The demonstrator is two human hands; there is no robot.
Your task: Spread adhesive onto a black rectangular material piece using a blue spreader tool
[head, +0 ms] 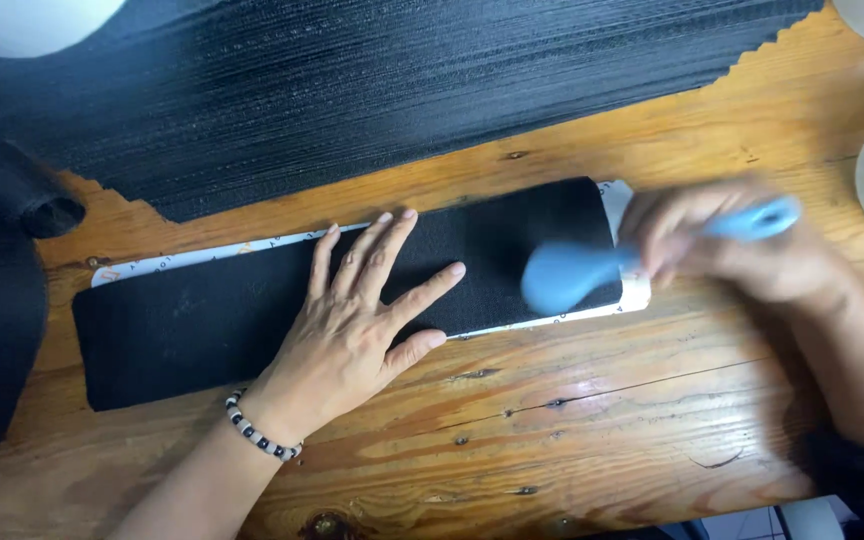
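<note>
Left hand [352, 325] flat, fingers spread, pressing a long black rectangular fabric strip [202, 320] lying over white backing paper [627, 240] on the knotty orange-brown wooden desk [572, 420]. Right hand [742, 250] closed around a blurred light-blue plastic tool [577, 272] at the strip's right end. Ribbed black fabric sheet [352, 90] beyond.

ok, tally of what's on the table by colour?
Black: 3 - fabric strip, ribbed sheet, fabric roll
Blue: 1 - tool in right hand
White: 1 - backing strip
Total: 5
</note>
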